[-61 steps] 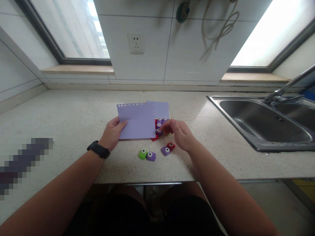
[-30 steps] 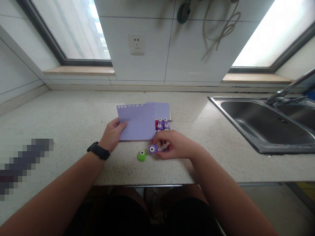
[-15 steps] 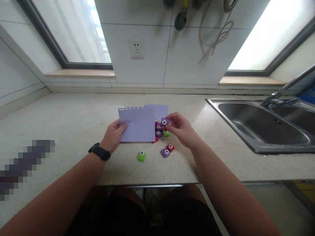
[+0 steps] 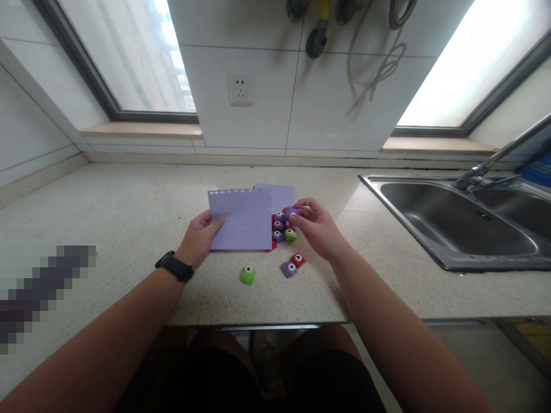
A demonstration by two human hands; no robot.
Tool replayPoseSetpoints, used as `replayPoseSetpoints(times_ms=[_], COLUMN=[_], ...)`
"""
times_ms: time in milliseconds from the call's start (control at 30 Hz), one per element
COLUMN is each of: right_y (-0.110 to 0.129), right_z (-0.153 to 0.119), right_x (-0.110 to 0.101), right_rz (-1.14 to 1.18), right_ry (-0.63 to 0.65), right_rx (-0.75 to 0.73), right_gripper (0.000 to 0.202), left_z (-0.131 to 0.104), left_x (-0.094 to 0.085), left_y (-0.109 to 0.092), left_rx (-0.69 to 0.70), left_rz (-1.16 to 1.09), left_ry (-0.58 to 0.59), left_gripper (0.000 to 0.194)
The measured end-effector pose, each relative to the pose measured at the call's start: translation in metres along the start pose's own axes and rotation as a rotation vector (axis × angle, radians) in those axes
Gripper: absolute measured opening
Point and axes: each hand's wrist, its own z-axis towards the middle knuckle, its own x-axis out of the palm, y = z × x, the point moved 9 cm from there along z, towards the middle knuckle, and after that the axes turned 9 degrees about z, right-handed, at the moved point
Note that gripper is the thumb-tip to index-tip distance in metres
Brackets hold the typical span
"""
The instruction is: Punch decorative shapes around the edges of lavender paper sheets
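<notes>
Purple punch [image 4: 291, 211] has come up from beside the green punch [image 4: 248, 275] on the counter [image 4: 129, 229]; now just right of the purple sheet [image 4: 240, 221]. Head view: right hand [image 4: 317, 226] pinches it, thumb across it, so that hand is nearest. Left hand [image 4: 198, 238] grips the sheet's left edge. Green punch: near side of sheet. Clustered punches [image 4: 278, 226]: at sheet's right edge, partly hidden. Held punch's long axis: can't tell, fingers cover it.
</notes>
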Motion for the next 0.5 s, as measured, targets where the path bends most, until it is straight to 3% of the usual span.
replayPoseSetpoints(times_ms=[500], right_y=[-0.021], right_z=[-0.001], right_x=[0.001], right_rz=[0.007], right_ry=[-0.001], right_rx=[0.102], right_gripper=[0.038], left_z=[-0.005], left_x=[0.007], left_y=[-0.007], left_rx=[0.039], left_rz=[0.011], left_ry=[0.062], left_gripper=[0.052])
